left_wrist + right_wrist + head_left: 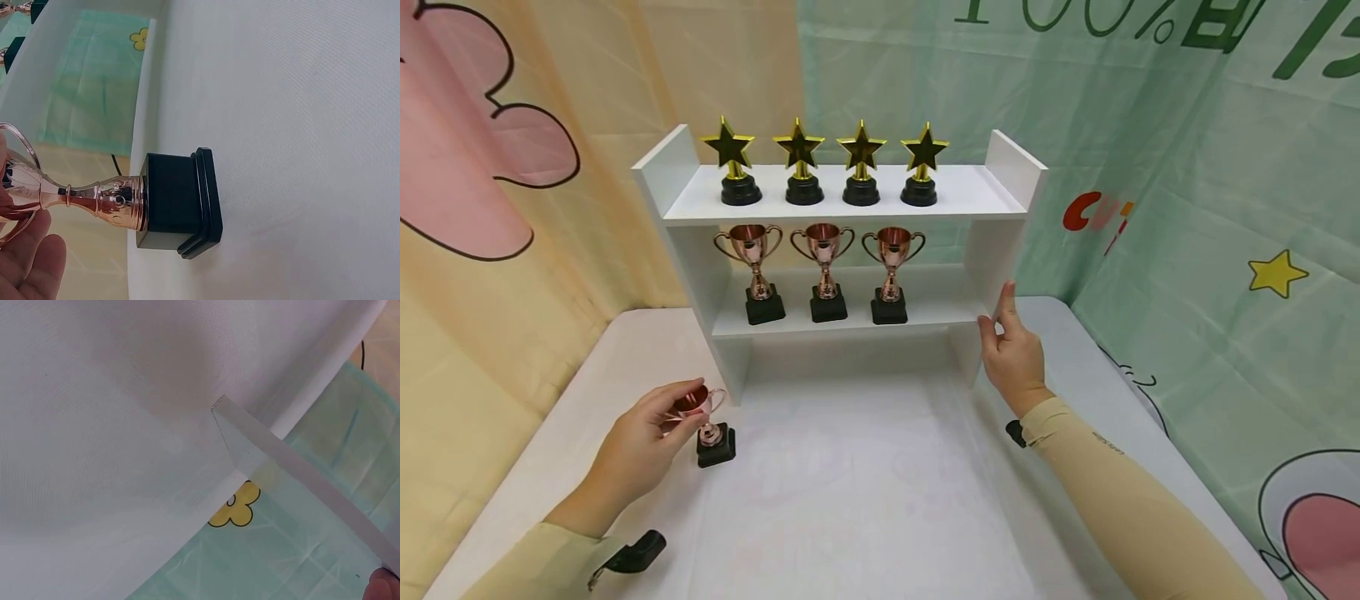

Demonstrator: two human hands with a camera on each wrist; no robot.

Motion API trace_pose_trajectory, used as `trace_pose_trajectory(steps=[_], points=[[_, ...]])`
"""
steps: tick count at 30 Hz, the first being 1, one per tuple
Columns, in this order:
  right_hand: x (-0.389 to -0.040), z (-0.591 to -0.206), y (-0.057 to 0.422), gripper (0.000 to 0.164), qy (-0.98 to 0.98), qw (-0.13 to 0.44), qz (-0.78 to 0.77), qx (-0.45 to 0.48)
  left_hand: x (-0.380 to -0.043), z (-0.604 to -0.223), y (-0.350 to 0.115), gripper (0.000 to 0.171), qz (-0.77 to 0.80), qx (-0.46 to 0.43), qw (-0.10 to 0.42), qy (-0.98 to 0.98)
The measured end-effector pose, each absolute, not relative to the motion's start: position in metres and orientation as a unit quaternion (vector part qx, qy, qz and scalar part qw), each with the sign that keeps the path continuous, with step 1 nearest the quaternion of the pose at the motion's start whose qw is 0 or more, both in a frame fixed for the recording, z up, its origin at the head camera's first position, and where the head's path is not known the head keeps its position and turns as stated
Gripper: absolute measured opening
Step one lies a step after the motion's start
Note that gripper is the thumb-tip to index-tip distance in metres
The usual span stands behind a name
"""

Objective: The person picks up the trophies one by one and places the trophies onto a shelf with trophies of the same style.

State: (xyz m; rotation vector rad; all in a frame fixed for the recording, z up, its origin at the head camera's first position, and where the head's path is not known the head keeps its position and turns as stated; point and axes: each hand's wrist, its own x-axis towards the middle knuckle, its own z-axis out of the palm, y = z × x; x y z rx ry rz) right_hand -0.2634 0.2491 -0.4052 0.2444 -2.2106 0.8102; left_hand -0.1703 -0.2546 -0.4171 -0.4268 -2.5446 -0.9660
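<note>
At the lower left, my left hand (640, 433) holds a rose-gold trophy cup (710, 433) by its bowl, thumb and fingers around it. The black base (178, 203) points down toward the table; I cannot tell whether it touches. This trophy is in front of the white shelf unit (850, 218), near its left foot. My right hand (1015, 358) grips the unit's right side panel, thumb at the front edge and index finger along the outside. A fingertip (382, 584) shows against that panel in the right wrist view; the other fingers are hidden.
Several gold star trophies (801, 162) with black bases line the top shelf. Three rose-gold cups (825, 271) stand on the middle shelf, toward its left. A white cloth (850, 500) covers the table, with printed curtains (1187, 333) behind and at both sides.
</note>
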Motion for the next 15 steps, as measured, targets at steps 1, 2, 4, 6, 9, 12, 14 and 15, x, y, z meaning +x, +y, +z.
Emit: trace_pose_trajectory(steps=[1, 2, 4, 6, 9, 12, 14, 15], points=[[-0.2633, -0.4050, 0.2491, 0.074, -0.865, 0.378, 0.316, 0.096, -0.1703, -0.4175, -0.2547, 0.047, -0.345, -0.153, 0.193, -0.906], [-0.2634, -0.4051, 0.2492, 0.074, -0.864, 0.379, 0.316, 0.097, -0.1703, -0.4177, -0.2547, 0.047, -0.346, -0.154, 0.195, -0.905], [-0.2634, -0.4052, 0.2492, 0.075, -0.864, 0.381, 0.315, 0.097, -0.1703, -0.4182, -0.2551, 0.047, -0.347, -0.158, 0.201, -0.902], [-0.2630, -0.4051, 0.2490, 0.075, -0.863, 0.380, 0.318, 0.097, -0.1707, -0.4189, -0.2557, 0.047, -0.349, -0.164, 0.208, -0.899], [-0.2626, -0.4049, 0.2488, 0.075, -0.862, 0.379, 0.322, 0.095, -0.1716, -0.4198, -0.2566, 0.048, -0.351, -0.173, 0.219, -0.894], [-0.2621, -0.4044, 0.2488, 0.075, -0.863, 0.377, 0.324, 0.093, -0.1726, -0.4205, -0.2576, 0.048, -0.355, -0.176, 0.220, -0.891], [-0.2621, -0.4044, 0.2488, 0.075, -0.863, 0.377, 0.324, 0.093, -0.1729, -0.4210, -0.2580, 0.048, -0.360, -0.176, 0.218, -0.890], [-0.2622, -0.4044, 0.2489, 0.075, -0.863, 0.377, 0.324, 0.093, -0.1730, -0.4213, -0.2581, 0.048, -0.362, -0.175, 0.216, -0.890]])
